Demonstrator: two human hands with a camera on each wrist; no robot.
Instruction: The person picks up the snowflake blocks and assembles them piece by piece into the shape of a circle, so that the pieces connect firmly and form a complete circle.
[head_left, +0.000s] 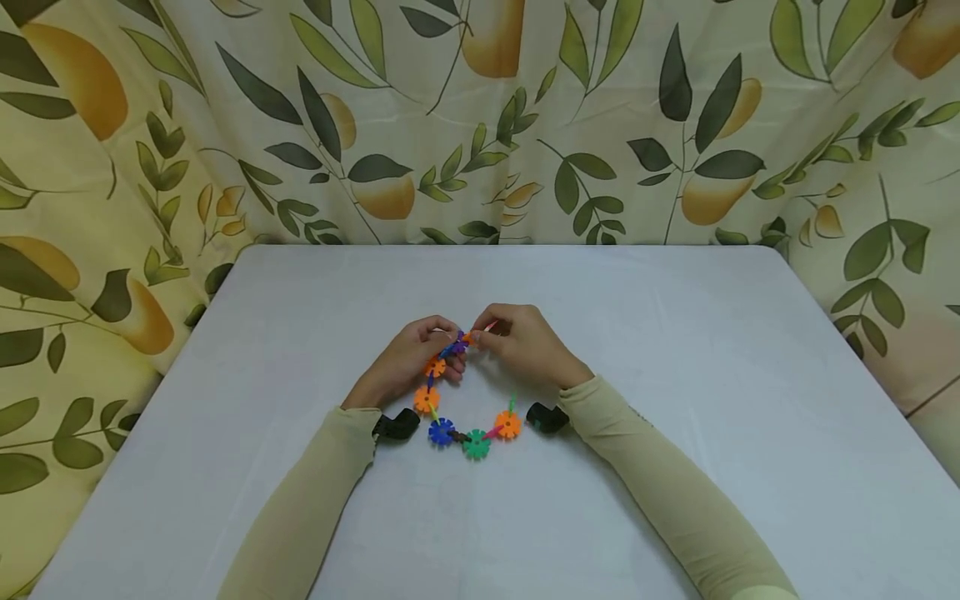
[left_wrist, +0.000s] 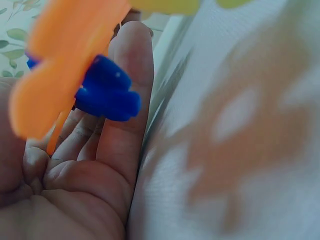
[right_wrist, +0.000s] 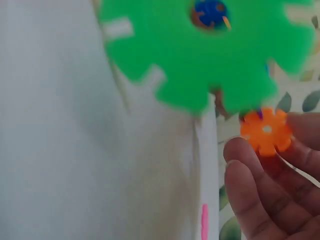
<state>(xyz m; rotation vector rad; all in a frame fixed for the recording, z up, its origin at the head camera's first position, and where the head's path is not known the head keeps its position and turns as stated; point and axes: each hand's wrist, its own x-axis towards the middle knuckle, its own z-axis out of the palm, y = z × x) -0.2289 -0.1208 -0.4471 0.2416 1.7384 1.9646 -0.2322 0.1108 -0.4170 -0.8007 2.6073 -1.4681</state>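
A chain of notched plastic discs curves over the table in the head view. An orange disc (head_left: 427,400), a blue disc (head_left: 441,432), a green disc (head_left: 477,444) and another orange disc (head_left: 507,425) show their faces; others between them appear edge-on. At the chain's upper end, my left hand (head_left: 405,357) holds a purple disc (head_left: 461,342) with thumb and fingers. Opposite it, my right hand (head_left: 528,340) pinches a small orange disc (right_wrist: 267,131) against the purple one; whether they interlock is unclear. In the left wrist view, a blue disc (left_wrist: 107,95) lies before the palm.
A white-covered table (head_left: 675,333) spreads around the hands. Behind it hangs a leaf-patterned curtain (head_left: 480,125). Black wrist devices (head_left: 397,426) sit beneath both wrists, near the chain's sides. A large blurred green disc (right_wrist: 215,60) partly blocks the right wrist view.
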